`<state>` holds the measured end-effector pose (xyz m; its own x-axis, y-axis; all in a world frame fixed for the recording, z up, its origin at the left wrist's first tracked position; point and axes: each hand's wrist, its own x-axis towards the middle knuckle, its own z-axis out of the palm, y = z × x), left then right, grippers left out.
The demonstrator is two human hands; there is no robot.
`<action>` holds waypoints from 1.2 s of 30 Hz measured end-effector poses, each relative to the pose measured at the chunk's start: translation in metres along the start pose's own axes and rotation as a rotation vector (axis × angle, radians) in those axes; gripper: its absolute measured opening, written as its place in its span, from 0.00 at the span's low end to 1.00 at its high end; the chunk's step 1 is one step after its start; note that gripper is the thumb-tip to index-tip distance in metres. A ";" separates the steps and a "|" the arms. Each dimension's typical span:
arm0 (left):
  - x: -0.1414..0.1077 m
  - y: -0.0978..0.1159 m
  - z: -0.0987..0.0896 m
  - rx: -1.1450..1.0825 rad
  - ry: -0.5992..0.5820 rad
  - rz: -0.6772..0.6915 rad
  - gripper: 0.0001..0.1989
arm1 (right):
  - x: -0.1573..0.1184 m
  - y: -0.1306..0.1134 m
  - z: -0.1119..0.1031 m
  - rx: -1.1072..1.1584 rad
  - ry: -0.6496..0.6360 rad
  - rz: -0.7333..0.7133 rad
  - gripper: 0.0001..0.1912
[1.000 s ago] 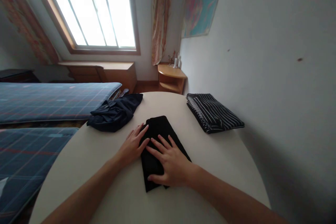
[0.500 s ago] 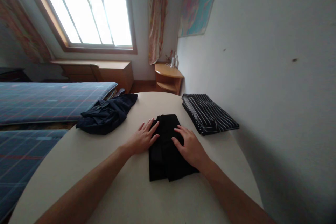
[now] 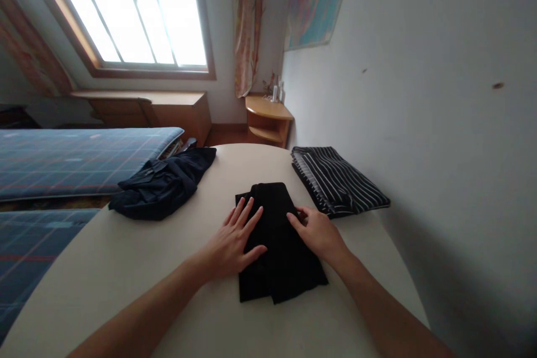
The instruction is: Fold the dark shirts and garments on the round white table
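A black garment [image 3: 282, 240], folded into a long flat bundle with uneven lower ends, lies in front of me; its exact kind is hard to make out. My left hand [image 3: 239, 240] rests flat on its left side, fingers spread. At the right edge, my right hand [image 3: 318, 233] has its thumb on top and its fingers curled at the side, pinching the cloth. A striped black-and-white folded cloth [image 3: 338, 182] lies just beyond that hand. Farther off to the left is a crumpled dark navy garment [image 3: 165, 185].
Everything lies on a round cream table [image 3: 247, 159]. The wall [image 3: 440, 151] runs close along the right. Blue plaid mattresses [image 3: 84, 159] are at the left, with a wooden desk [image 3: 180, 99] and a corner shelf [image 3: 268, 109] behind, under the window.
My right hand has shifted from lying on top of the black garment to gripping its right edge. My left hand has slid slightly toward me and lies flatter.
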<state>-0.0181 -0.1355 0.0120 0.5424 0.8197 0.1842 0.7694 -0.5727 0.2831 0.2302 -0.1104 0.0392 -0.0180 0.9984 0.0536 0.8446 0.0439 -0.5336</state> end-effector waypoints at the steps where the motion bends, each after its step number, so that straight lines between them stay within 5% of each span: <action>1: 0.000 0.000 0.001 0.011 -0.011 -0.002 0.40 | 0.000 -0.001 0.000 -0.029 -0.007 0.006 0.23; 7: -0.001 0.000 0.005 0.045 0.041 -0.025 0.40 | -0.001 -0.006 -0.001 -0.086 -0.008 0.025 0.20; 15: -0.001 0.004 0.010 0.017 0.067 -0.038 0.40 | -0.003 -0.003 0.003 0.178 -0.001 0.029 0.16; 22: 0.000 0.008 0.011 0.020 0.078 -0.045 0.40 | -0.004 0.002 0.009 0.540 -0.002 -0.035 0.30; 26: 0.003 0.008 0.011 0.025 0.083 -0.035 0.40 | -0.003 0.000 0.002 0.450 0.002 -0.149 0.20; 31: 0.009 0.000 0.008 0.031 0.126 -0.039 0.36 | 0.000 -0.005 -0.016 0.328 0.049 -0.145 0.20; 36: 0.015 -0.013 0.009 0.066 0.189 -0.196 0.33 | 0.009 -0.019 -0.042 0.195 0.095 -0.263 0.19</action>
<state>-0.0172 -0.1157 0.0027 0.3134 0.8989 0.3061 0.8771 -0.3976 0.2695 0.2366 -0.1042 0.0848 -0.1636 0.9447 0.2843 0.6993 0.3143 -0.6420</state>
